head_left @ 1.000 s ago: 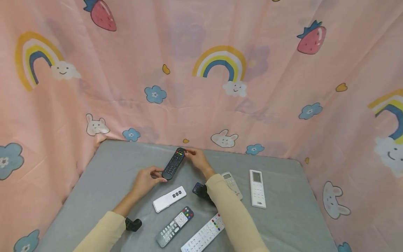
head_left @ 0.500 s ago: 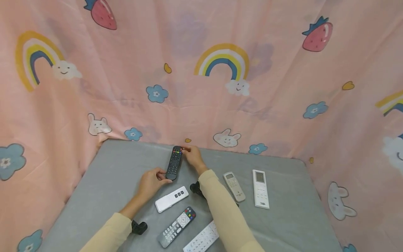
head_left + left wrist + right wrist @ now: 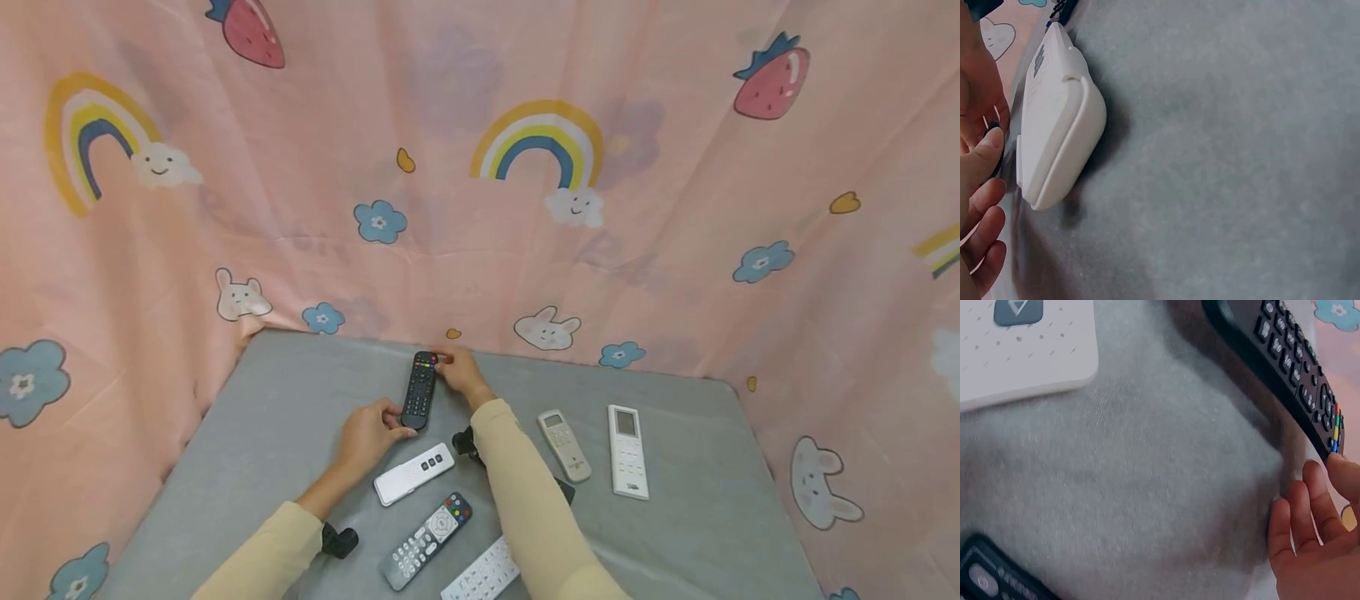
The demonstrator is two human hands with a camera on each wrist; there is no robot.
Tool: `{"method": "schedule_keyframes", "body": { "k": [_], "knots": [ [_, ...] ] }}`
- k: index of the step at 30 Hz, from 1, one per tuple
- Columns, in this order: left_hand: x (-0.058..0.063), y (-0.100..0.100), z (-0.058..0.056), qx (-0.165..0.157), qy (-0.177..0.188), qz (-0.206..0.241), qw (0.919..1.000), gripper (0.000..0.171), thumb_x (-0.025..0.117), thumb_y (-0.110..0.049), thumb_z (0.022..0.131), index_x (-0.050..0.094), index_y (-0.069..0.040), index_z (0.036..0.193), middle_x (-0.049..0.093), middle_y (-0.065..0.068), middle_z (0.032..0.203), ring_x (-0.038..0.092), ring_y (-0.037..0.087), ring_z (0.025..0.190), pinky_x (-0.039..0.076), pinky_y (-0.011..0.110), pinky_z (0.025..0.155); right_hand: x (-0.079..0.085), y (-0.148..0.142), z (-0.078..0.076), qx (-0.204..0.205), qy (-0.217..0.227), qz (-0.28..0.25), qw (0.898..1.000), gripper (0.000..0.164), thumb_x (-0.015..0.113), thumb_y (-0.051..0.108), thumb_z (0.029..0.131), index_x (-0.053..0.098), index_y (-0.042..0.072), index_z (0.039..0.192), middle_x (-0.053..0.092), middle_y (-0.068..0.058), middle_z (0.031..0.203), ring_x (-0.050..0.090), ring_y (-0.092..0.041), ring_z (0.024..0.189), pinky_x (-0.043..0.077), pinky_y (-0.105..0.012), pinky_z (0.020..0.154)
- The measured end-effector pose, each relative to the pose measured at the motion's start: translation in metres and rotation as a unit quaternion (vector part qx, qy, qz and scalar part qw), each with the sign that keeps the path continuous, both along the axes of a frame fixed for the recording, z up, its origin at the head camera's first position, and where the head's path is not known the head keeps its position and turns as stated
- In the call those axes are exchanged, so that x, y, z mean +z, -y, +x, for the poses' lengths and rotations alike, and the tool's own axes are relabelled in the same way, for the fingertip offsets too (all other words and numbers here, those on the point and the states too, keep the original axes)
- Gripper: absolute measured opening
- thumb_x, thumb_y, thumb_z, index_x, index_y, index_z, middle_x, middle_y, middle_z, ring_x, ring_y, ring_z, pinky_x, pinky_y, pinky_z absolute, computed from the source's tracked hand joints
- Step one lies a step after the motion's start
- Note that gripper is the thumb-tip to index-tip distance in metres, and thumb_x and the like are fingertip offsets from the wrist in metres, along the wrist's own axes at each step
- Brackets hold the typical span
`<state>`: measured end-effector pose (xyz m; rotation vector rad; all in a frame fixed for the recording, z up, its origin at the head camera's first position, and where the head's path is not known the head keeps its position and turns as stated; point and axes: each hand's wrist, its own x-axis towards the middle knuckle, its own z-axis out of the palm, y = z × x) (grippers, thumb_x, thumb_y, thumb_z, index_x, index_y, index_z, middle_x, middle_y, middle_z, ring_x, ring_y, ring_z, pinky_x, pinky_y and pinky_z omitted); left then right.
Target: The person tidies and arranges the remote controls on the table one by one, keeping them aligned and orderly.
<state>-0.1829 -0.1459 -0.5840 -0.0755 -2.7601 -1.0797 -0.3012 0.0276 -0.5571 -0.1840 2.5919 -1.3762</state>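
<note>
In the head view a black remote control [image 3: 419, 392] with coloured buttons at its far end is held between both hands at the back of the table. My left hand [image 3: 367, 437] pinches its near end. At the far end, my right hand [image 3: 461, 375] grips the right corner; in the right wrist view the thumb [image 3: 1344, 475] lies against the edge by the coloured keys, and that black remote [image 3: 1285, 381] slants with a shadow beneath it. Just in front of the left hand lies a slim white remote [image 3: 414, 474] with three dark buttons, seen from its end in the left wrist view.
Nearer the person lie a grey remote [image 3: 427, 542] and a white many-button remote [image 3: 483, 575], partly under the right sleeve [image 3: 540, 517]. A dark remote [image 3: 566, 490] peeks out there too. Rightward are a beige remote [image 3: 564, 446] and a white remote with screen [image 3: 627, 450]. A pink curtain [image 3: 435, 275] stands behind.
The black remote has turned from a rightward slant to more nearly straight away from the person, both hands staying on its ends. The whole head view has shifted slightly.
</note>
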Motion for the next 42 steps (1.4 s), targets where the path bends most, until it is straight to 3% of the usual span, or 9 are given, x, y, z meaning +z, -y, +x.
{"method": "schedule_keyframes", "body": {
  "k": [7, 17, 20, 23, 25, 28, 30, 35, 42],
  "knots": [
    [-0.003, -0.002, -0.001, 0.005, 0.004, 0.004, 1.0000, 0.037, 0.090, -0.026, 0.067, 0.070, -0.007, 0.091, 0.069, -0.005, 0.066, 0.059, 0.005, 0.059, 0.049, 0.029, 0.060, -0.002, 0.003, 0.002, -0.004, 0.035, 0.003, 0.999, 0.044, 0.058, 0.002, 0.094, 0.059, 0.011, 0.137, 0.068, -0.021, 0.112, 0.054, -0.018, 0.083, 0.042, -0.025, 0.071],
    [-0.007, -0.004, -0.004, 0.013, 0.009, 0.000, 0.9999, 0.036, 0.090, -0.024, 0.066, 0.069, -0.007, 0.090, 0.067, -0.004, 0.065, 0.056, 0.005, 0.058, 0.045, 0.027, 0.059, -0.007, 0.006, -0.002, -0.007, 0.056, 0.017, 0.998, 0.048, 0.058, 0.001, 0.093, 0.057, 0.012, 0.140, 0.065, -0.019, 0.120, 0.052, -0.018, 0.084, 0.042, -0.027, 0.072],
    [-0.007, -0.005, -0.005, 0.012, 0.009, 0.002, 0.9999, 0.036, 0.091, -0.024, 0.067, 0.069, -0.007, 0.089, 0.066, -0.004, 0.065, 0.056, 0.005, 0.058, 0.045, 0.026, 0.058, -0.021, 0.007, -0.014, -0.003, 0.066, 0.022, 0.998, 0.051, 0.061, 0.001, 0.091, 0.057, 0.016, 0.139, 0.065, -0.017, 0.106, 0.052, -0.021, 0.079, 0.044, -0.032, 0.070],
    [-0.008, -0.005, -0.005, 0.012, 0.011, 0.005, 0.9999, 0.036, 0.090, -0.025, 0.067, 0.069, -0.007, 0.089, 0.066, -0.003, 0.065, 0.056, 0.005, 0.058, 0.045, 0.026, 0.058, -0.044, 0.005, -0.029, 0.015, 0.026, 0.029, 0.999, 0.052, 0.064, 0.004, 0.088, 0.059, 0.020, 0.137, 0.060, -0.009, 0.086, 0.049, -0.018, 0.071, 0.043, -0.032, 0.066],
    [-0.008, -0.004, -0.005, 0.012, 0.014, 0.006, 0.9998, 0.036, 0.090, -0.025, 0.067, 0.069, -0.007, 0.090, 0.066, -0.003, 0.065, 0.055, 0.006, 0.058, 0.045, 0.026, 0.058, -0.054, 0.006, -0.036, 0.022, 0.017, 0.044, 0.999, 0.052, 0.065, 0.004, 0.087, 0.060, 0.020, 0.137, 0.060, -0.007, 0.083, 0.050, -0.019, 0.070, 0.044, -0.033, 0.067],
    [-0.009, -0.003, -0.005, 0.008, 0.014, 0.005, 0.9999, 0.036, 0.090, -0.025, 0.068, 0.069, -0.006, 0.090, 0.065, -0.003, 0.064, 0.054, 0.006, 0.057, 0.044, 0.026, 0.056, -0.049, 0.008, -0.034, 0.026, 0.030, 0.051, 0.998, 0.052, 0.065, 0.003, 0.087, 0.060, 0.015, 0.137, 0.065, -0.012, 0.095, 0.056, -0.024, 0.081, 0.049, -0.037, 0.076],
    [-0.010, -0.002, -0.006, 0.005, 0.014, 0.002, 0.9999, 0.037, 0.090, -0.027, 0.068, 0.069, -0.007, 0.090, 0.064, -0.004, 0.064, 0.054, 0.005, 0.057, 0.043, 0.025, 0.056, -0.029, 0.011, -0.023, 0.021, 0.050, 0.073, 0.996, 0.049, 0.062, 0.002, 0.090, 0.057, 0.010, 0.138, 0.067, -0.018, 0.116, 0.059, -0.029, 0.098, 0.050, -0.043, 0.092],
    [-0.012, 0.000, -0.008, -0.003, 0.016, -0.005, 0.9998, 0.037, 0.089, -0.030, 0.069, 0.068, -0.008, 0.091, 0.063, -0.005, 0.063, 0.052, 0.004, 0.056, 0.043, 0.023, 0.056, -0.008, 0.012, -0.005, 0.027, 0.043, 0.091, 0.995, 0.046, 0.058, 0.006, 0.096, 0.054, 0.009, 0.142, 0.053, -0.016, 0.146, 0.052, -0.032, 0.133, 0.040, -0.047, 0.113],
    [-0.013, 0.002, -0.008, -0.009, 0.005, -0.005, 0.9999, 0.039, 0.090, -0.029, 0.068, 0.069, -0.007, 0.092, 0.063, -0.005, 0.062, 0.052, 0.004, 0.056, 0.044, 0.024, 0.056, -0.008, 0.014, -0.004, 0.023, 0.049, 0.096, 0.994, 0.048, 0.058, 0.008, 0.097, 0.050, 0.007, 0.144, 0.051, -0.015, 0.149, 0.052, -0.031, 0.133, 0.039, -0.046, 0.114]
  ]
}}
